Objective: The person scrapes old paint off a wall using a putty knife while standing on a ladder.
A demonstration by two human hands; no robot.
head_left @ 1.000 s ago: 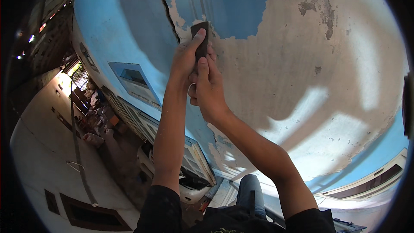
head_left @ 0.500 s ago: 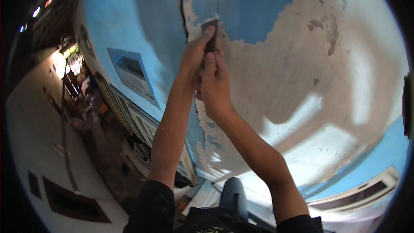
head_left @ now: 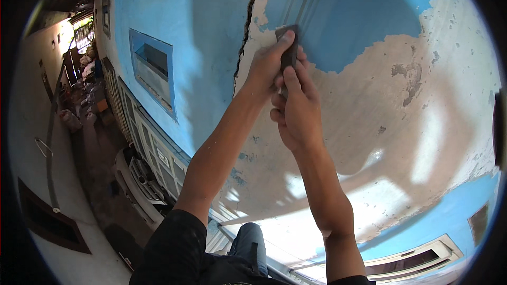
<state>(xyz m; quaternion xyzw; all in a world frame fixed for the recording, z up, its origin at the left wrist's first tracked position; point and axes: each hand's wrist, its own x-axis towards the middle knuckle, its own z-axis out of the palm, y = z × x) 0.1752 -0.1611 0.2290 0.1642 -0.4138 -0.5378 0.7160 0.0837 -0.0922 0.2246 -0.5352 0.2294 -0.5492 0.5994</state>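
Note:
Both hands are raised to a wall [head_left: 359, 105] with blue paint peeled back from a bare, pale surface. They grip a dark, flat scraper [head_left: 288, 57] whose upper end meets the edge of the blue paint. My left hand [head_left: 265, 68] has its thumb along the scraper's upper part. Lower on it, my right hand [head_left: 301, 106] is closed round the handle, most of which the fingers hide. Pale streaks run down the blue paint [head_left: 338, 16] just above the tool. A dark crack [head_left: 250, 10] goes down the wall left of my hands.
To the left are a blue-framed window opening [head_left: 153, 68] and a narrow passage with a light-coloured car [head_left: 138, 179] below me. A pale window frame [head_left: 422, 258] lies at the lower right. Cluttered items [head_left: 84, 89] fill the passage's far end.
The wall and my hands sit further right in the picture as the view has turned. The scraper is still held in both hands against the wall, and several streaks now show above it.

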